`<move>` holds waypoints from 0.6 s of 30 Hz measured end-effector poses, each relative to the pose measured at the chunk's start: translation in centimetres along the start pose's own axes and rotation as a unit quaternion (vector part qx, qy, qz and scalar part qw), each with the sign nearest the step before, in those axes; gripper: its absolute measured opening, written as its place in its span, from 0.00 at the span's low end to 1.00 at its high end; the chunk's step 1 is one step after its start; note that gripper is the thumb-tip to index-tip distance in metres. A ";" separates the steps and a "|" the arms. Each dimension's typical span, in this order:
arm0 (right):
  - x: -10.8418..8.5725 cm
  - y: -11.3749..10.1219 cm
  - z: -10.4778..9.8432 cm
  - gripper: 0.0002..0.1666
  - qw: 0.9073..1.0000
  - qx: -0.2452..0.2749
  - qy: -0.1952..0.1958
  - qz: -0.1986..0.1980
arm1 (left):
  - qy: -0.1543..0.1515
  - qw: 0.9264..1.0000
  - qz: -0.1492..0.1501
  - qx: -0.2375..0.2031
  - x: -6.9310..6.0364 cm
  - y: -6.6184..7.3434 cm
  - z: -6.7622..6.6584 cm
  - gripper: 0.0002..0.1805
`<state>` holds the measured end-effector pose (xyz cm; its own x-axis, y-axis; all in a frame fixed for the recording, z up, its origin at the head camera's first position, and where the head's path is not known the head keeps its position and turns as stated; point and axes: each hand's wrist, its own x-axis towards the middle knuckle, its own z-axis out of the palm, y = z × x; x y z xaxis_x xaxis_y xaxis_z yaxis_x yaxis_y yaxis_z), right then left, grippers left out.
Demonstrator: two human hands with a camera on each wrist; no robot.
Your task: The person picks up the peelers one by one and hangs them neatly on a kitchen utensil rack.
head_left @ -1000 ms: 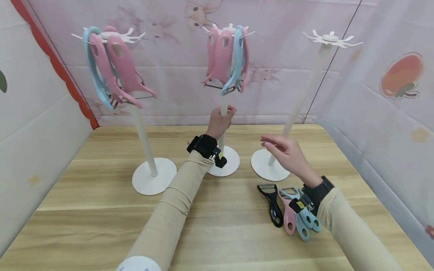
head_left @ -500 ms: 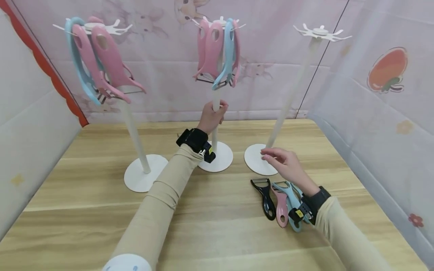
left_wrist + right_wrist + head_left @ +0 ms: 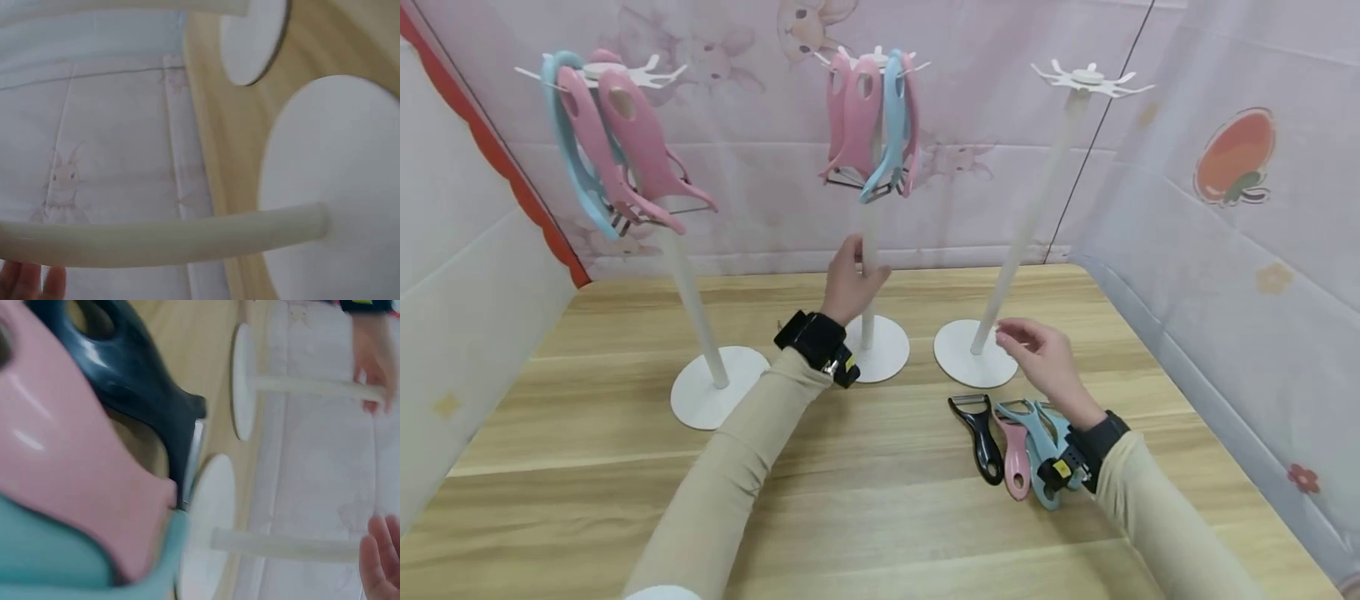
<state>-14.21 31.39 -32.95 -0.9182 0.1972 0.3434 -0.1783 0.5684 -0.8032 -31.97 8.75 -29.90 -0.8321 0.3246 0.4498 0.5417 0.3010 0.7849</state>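
In the head view my left hand [image 3: 852, 285] is at the pole of the middle white stand [image 3: 868, 225], thumb spread in front and the other fingers beside it, the grip loose. Its fingertips show just under the pole [image 3: 162, 244] in the left wrist view. Pink and blue peelers [image 3: 859, 117] hang from this stand's hooks. My right hand [image 3: 1043, 354] hovers with nothing in it, fingers relaxed, near the base of the right stand [image 3: 976, 367]. Below it lie a black peeler [image 3: 981, 437], a pink peeler [image 3: 1017, 458] and blue peelers [image 3: 1039, 442], partly hidden by the wrist.
On the left, another white stand [image 3: 692, 308] bears pink and blue peelers [image 3: 606, 142]. The right stand's hook ring [image 3: 1088, 77] carries no peelers. A printed curtain [image 3: 760, 167] closes off the back of the wooden table [image 3: 865, 500].
My left hand has loosened from the middle pole, its thumb spreading and the hand shifting slightly left and down. The right hand has sunk lower above the peelers. The head view has shifted slightly.
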 end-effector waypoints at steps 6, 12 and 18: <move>3.2 -0.9 -1.5 0.32 0.992 0.068 0.087 0.053 | 0.055 0.996 0.063 0.041 -3.4 -1.2 0.2 0.27; 7.5 -1.8 -2.3 0.36 0.987 0.112 0.104 0.055 | -0.013 0.972 0.227 0.064 -6.5 -0.3 1.5 0.15; 9.6 -2.0 -1.5 0.28 0.985 0.141 0.083 0.058 | -0.273 0.909 0.268 0.166 -8.9 0.3 3.7 0.12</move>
<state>-22.11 33.33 -27.36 -0.8723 0.3886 0.2969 -0.1878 0.2945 -0.9370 -23.98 9.31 -35.24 -0.3041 0.8738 0.3794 0.9333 0.1933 0.3027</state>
